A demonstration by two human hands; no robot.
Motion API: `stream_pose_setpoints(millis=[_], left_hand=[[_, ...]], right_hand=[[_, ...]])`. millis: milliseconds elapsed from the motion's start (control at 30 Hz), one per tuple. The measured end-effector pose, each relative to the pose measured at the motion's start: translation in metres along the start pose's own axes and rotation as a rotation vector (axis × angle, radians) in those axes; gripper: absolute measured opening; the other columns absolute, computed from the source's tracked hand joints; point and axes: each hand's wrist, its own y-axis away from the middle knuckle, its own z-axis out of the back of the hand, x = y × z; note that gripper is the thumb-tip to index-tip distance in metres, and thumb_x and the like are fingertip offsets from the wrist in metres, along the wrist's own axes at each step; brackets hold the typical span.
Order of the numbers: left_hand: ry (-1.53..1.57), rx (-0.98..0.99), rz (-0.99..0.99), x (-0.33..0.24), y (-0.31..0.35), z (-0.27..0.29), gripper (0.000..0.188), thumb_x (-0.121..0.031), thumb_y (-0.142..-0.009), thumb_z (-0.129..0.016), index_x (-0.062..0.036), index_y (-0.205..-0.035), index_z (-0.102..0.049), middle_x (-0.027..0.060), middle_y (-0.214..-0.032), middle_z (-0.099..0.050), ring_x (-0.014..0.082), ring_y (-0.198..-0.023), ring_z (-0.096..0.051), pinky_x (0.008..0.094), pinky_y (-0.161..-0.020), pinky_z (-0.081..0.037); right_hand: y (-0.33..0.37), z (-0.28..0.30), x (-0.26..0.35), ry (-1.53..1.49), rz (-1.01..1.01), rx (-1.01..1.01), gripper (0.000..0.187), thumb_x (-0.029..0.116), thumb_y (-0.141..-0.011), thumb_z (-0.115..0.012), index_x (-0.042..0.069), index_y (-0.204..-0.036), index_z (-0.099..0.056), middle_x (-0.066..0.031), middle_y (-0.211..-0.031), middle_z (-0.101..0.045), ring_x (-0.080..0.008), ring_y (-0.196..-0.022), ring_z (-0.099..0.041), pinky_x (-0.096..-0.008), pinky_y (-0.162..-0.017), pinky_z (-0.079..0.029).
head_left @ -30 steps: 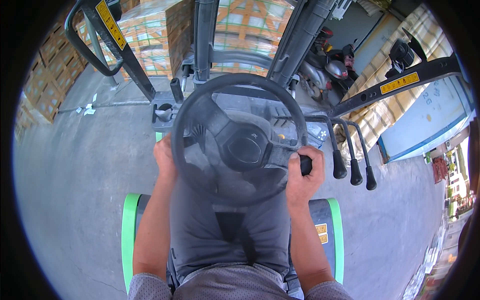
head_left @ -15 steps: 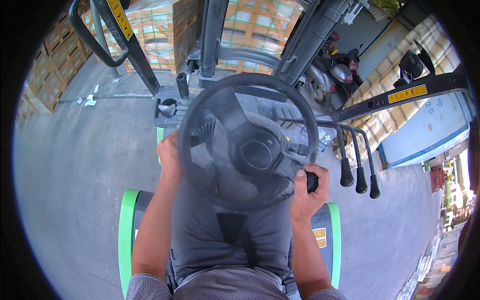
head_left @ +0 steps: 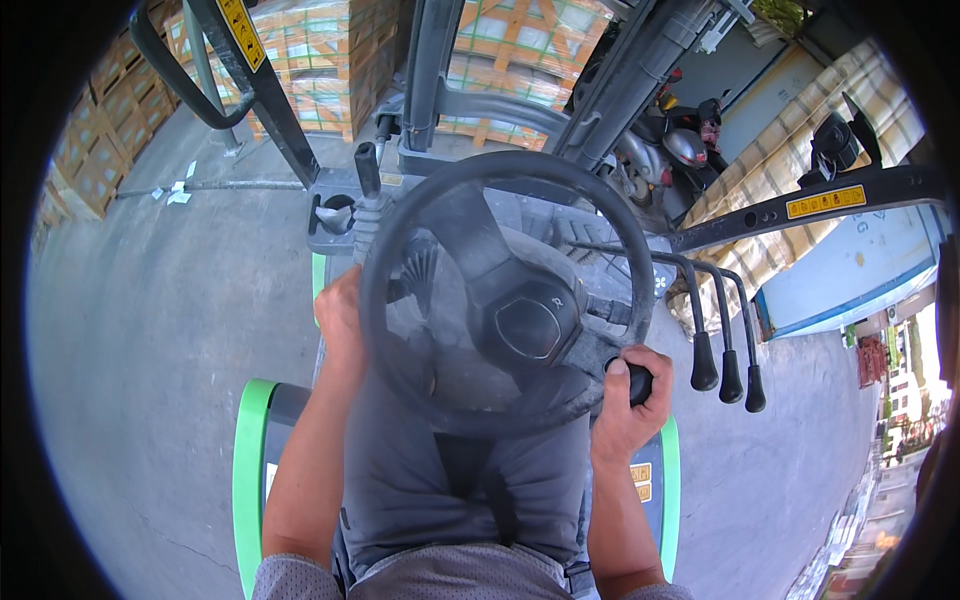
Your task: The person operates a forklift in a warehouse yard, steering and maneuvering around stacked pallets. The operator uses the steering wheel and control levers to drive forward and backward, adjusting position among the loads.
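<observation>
A dark steering wheel [head_left: 532,422] sits in front of my lap. At its lower right, my right hand [head_left: 632,420] is closed around a round black steering knob [head_left: 641,384], thumb on top. My left hand [head_left: 340,312] is curled at the left edge of the wheel, partly behind the rim; what its fingers hold, if anything, is hidden. Just ahead of that hand stands an upright lever with a black grip [head_left: 367,168] and a ribbed boot. To the right of the wheel are bent control levers with black handles [head_left: 705,362], untouched.
Ahead rises the grey forklift mast [head_left: 640,85], with wrapped wooden crates [head_left: 310,80] beyond. More crates [head_left: 100,135] stand far left. A parked scooter [head_left: 655,150] and a striped cloth cover [head_left: 770,150] are ahead right. Concrete floor [head_left: 150,370] lies on both sides.
The wheel, knob and right-hand levers appear slightly lower and farther right, as the view shifts a little. My right hand stays on the knob; my left hand keeps its place.
</observation>
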Motion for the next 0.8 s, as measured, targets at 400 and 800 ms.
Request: stream_pose_setpoints(millis=[400,800], left_hand=[[-0.086,0.078,0.046,-0.001,0.000,0.012,0.015,-0.002,-0.087,-0.064,0.0043,-0.076,-0.056,0.0243,-0.064,-0.050,0.0423,-0.055,-0.052,0.0424,-0.053,-0.045],[-0.174,0.047,0.060,-0.016,-0.002,0.026,0.048,-0.030,-0.104,-0.058,-0.0032,-0.065,-0.059,0.0195,-0.058,-0.057,0.0385,-0.051,-0.059,0.0451,-0.050,-0.046]], right_hand=[[0.061,-0.062,0.082,0.023,0.386,0.571,0.031,0.009,-0.065,-0.083,0.010,-0.092,-0.067,-0.0054,-0.093,-0.064,-0.0264,-0.088,-0.063,-0.0478,-0.087,-0.048],[-0.122,-0.096,0.076,0.141,0.159,0.136,0.016,0.014,-0.080,-0.077,0.007,-0.093,-0.069,-0.0096,-0.090,-0.069,-0.0244,-0.087,-0.066,-0.0379,-0.084,-0.052]])
